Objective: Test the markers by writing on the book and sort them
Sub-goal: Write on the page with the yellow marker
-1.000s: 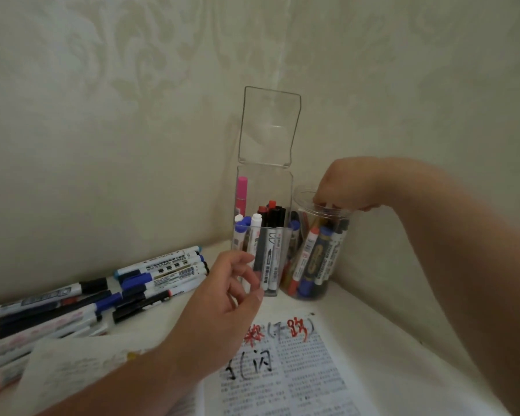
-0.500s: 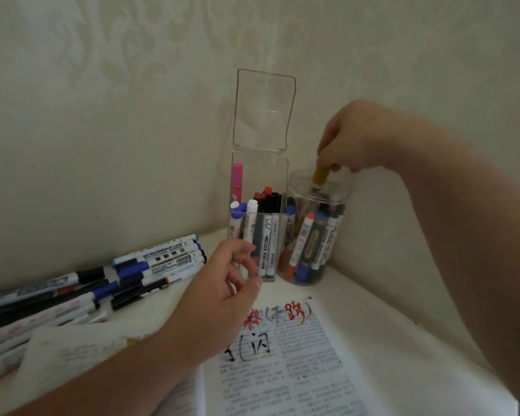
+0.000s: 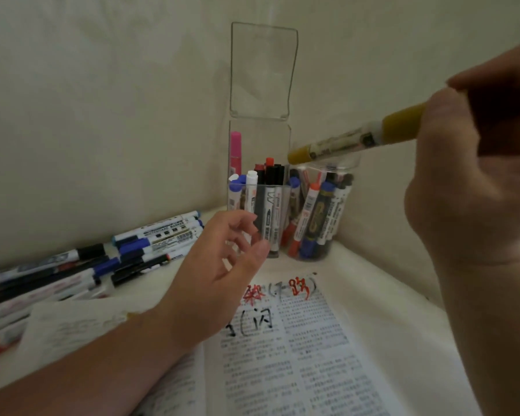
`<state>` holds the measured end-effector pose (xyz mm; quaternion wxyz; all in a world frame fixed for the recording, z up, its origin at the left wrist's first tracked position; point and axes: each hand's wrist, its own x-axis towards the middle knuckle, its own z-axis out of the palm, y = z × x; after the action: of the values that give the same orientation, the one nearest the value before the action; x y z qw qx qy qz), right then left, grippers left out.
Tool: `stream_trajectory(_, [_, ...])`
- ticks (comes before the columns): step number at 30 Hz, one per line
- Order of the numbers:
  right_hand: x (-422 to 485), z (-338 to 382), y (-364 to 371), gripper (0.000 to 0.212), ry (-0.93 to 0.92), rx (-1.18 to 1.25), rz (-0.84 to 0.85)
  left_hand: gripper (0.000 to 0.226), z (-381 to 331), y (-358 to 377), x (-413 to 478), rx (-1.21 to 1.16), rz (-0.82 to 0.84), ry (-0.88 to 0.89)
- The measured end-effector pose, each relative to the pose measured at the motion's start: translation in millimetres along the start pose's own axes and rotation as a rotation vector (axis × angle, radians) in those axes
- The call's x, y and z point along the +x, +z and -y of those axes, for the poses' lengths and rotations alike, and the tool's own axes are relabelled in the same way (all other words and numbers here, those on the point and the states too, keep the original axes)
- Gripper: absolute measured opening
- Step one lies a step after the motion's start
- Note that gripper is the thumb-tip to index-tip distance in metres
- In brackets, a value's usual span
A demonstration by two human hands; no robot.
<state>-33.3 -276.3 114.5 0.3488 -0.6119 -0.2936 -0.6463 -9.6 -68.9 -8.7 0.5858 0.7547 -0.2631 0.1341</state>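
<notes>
The right hand (image 3: 478, 181) sits high at the right edge, close to the camera. Its fingers are curled round the rear of a slim cylindrical marker with a white printed barrel and mustard-yellow ends (image 3: 354, 139). This marker lies nearly level, tilted slightly down to the left, and its yellow cap hangs just above the rim of a round clear plastic jar (image 3: 342, 169). The jar is packed with upright and leaning markers in red, blue and black. Just beside the jar on its left stands a tall rectangular clear plastic box (image 3: 260, 145) with its flat hinged lid raised upright. It holds a pink marker and several black, white and blue ones. The left hand (image 3: 222, 265) reaches in from the lower left, its forearm slanting across an open book of thin printed paper (image 3: 306, 355). Its fingers are loosely curved and apart, gripping nothing, in front of the box's lower face; whether they touch it cannot be told. Red and black handwritten strokes (image 3: 282, 291) mark the top of the page. A row of loose markers (image 3: 126, 250) lies flat on the pale tabletop (image 3: 382, 283) at left.
</notes>
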Motion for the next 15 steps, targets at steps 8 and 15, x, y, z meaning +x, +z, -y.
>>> stream_trajectory(8, [-72.8, 8.2, 23.9, 0.015, 0.793, 0.239, 0.254, 0.026, 3.3, 3.0, 1.2, 0.058, 0.204, -0.057])
stream_trajectory(15, [-97.2, 0.6, 24.3, 0.019, 1.153, 0.488, 0.634, 0.024, 4.0, 2.1, 3.2, 0.053, 0.182, -0.058])
